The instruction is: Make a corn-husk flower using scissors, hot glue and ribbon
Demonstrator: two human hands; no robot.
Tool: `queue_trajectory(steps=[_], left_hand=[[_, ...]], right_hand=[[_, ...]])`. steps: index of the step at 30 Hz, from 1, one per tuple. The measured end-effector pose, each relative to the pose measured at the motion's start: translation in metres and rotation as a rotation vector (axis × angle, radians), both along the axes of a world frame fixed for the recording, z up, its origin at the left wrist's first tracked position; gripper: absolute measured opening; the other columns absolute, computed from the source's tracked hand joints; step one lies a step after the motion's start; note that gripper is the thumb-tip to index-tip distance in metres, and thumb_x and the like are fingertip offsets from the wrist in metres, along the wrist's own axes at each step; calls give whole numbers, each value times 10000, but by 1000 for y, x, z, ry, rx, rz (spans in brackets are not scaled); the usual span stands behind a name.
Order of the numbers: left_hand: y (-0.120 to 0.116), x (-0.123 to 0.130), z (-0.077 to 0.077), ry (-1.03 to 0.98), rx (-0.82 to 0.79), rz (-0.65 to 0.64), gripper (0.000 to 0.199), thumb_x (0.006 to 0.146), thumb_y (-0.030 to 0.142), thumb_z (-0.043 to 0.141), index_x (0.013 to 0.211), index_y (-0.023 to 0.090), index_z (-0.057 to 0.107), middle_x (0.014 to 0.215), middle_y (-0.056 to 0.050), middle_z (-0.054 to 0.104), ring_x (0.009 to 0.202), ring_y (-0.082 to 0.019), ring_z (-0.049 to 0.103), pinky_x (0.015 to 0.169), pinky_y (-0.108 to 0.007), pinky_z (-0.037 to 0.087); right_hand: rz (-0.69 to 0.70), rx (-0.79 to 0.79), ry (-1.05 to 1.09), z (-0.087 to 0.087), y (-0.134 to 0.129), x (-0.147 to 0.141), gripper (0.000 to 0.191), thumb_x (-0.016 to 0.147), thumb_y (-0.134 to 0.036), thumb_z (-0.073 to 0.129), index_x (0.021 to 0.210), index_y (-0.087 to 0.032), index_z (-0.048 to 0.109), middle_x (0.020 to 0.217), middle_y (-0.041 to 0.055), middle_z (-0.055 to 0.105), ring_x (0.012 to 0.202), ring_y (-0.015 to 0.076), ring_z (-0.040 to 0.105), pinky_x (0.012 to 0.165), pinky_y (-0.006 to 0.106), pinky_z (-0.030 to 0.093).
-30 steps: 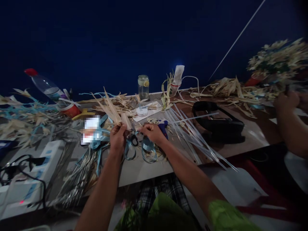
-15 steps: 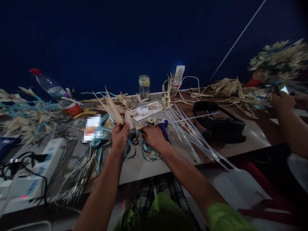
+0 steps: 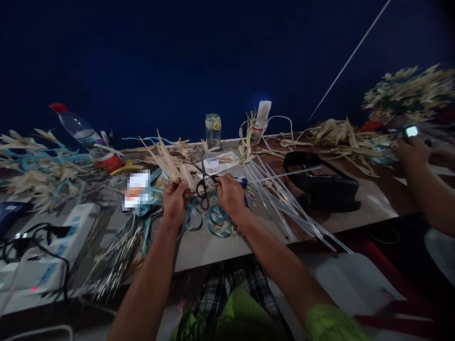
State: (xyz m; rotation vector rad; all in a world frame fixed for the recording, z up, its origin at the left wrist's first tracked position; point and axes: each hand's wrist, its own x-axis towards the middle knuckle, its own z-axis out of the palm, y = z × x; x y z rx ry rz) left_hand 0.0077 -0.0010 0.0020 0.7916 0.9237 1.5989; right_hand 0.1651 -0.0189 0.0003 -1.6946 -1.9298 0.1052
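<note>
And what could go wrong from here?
The scissors at the right hand might catch the blue ribbon curled close by. The clear sticks overhang the table edge, so the right forearm could knock them. The blue tool behind that hand may get bumped.

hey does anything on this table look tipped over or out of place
The red-capped bottle and red cup at the left both slant, unlike the upright jar in the middle, though the wide lens may exaggerate it. I see no spill.
</note>
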Motion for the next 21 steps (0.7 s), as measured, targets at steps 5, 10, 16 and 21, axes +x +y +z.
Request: queue_trajectory(steps=[5,10,16,21], left_hand=[[-4,1,9,-108,-4,-23,229,570,226,734,667,134,547,515,61,483,400,-8,380,371,-137,247],[-7,4,9,-94,18,-90,221,589,224,729,675,125,551,505,57,481,404,-16,389,381,-140,279],[-9,9,8,-100,-11,-88,233,571,206,735,675,127,543,490,62,479,391,-18,392,387,-147,286],[-10,10,9,-93,-23,-84,245,568,218,735,680,132,534,497,56,508,377,-14,384,384,-141,288]], right_hand=[[66,65,149,-8,4,-1,211,830,-197,438,960,-130,590,954,104,581,901,198,538,808,292,407],[136,34,168,-11,1,-11,205,830,-219,462,956,-131,599,941,105,592,886,200,548,814,301,413],[261,19,234,-15,-3,-17,211,834,-233,467,952,-131,608,956,115,619,901,192,566,827,306,419],[268,-83,423,-14,-6,-21,536,817,-277,504,1307,-115,358,951,91,661,767,172,607,758,302,448]])
